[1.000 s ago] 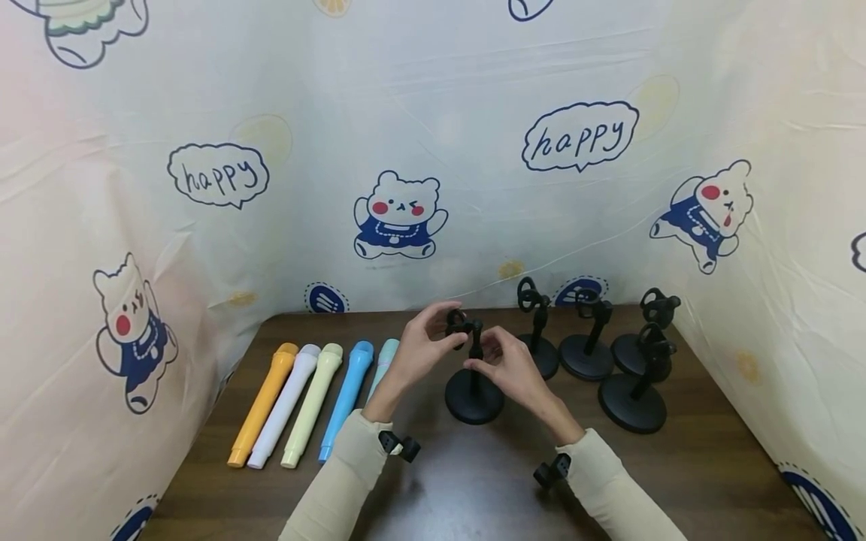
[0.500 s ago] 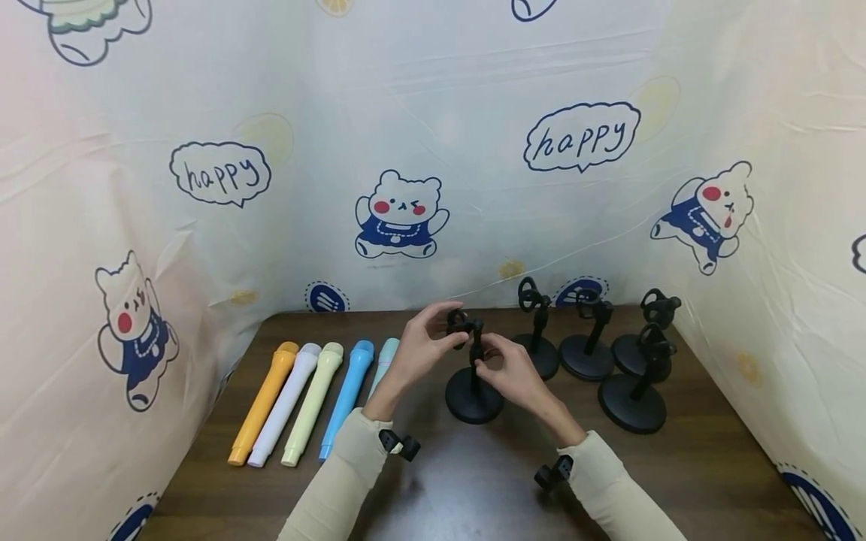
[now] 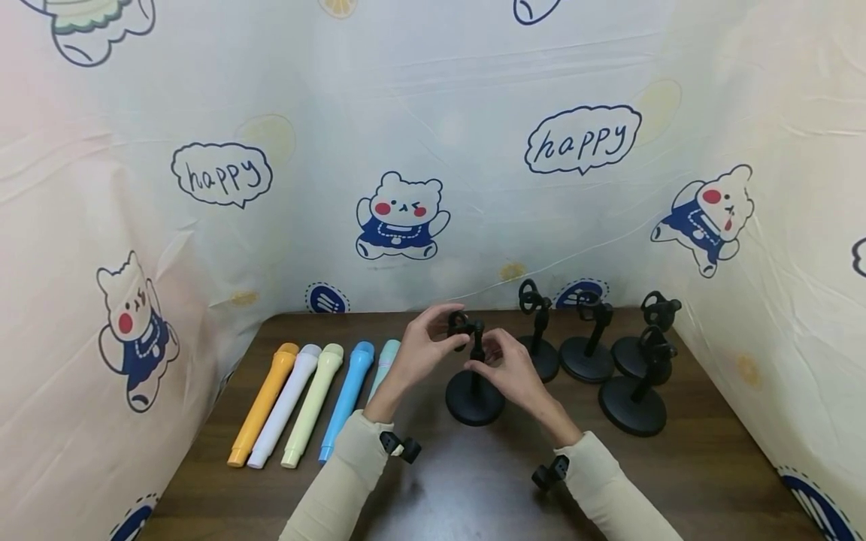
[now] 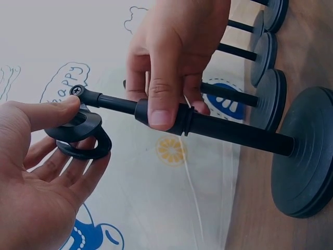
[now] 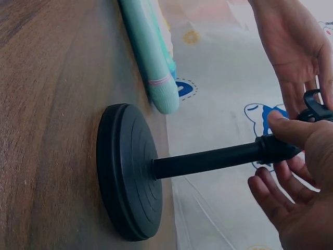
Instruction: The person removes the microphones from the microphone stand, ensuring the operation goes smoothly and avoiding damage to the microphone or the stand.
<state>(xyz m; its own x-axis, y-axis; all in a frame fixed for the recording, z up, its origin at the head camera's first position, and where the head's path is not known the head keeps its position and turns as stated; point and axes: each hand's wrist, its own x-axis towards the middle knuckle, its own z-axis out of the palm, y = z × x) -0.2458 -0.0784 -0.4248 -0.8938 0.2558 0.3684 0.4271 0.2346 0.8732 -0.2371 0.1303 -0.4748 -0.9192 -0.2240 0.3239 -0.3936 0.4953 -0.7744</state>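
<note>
A black microphone stand point(image 3: 475, 402) with a round base stands upright on the brown table between my two hands. My left hand point(image 3: 421, 347) pinches the clip point(image 4: 86, 130) at its top, thumb on one side and fingers beneath. With thumb and fingers my right hand point(image 3: 512, 366) grips the collar point(image 4: 174, 115) partway up the pole. The right wrist view shows the stand's base point(image 5: 130, 172) flat on the wood and the pole rising from it.
Several toy-like microphones lie in a row at the left: orange point(image 3: 264, 406), white point(image 3: 284, 406), pale yellow point(image 3: 313, 406), blue point(image 3: 347, 398) and mint point(image 5: 156, 67). More black stands point(image 3: 586, 357) cluster at the right. A printed curtain point(image 3: 473, 150) hangs round the table.
My right thumb and fingers shift slightly on the collar, loosening back and then closing in again. The left hand keeps its hold on the clip, and the stand stays in place.
</note>
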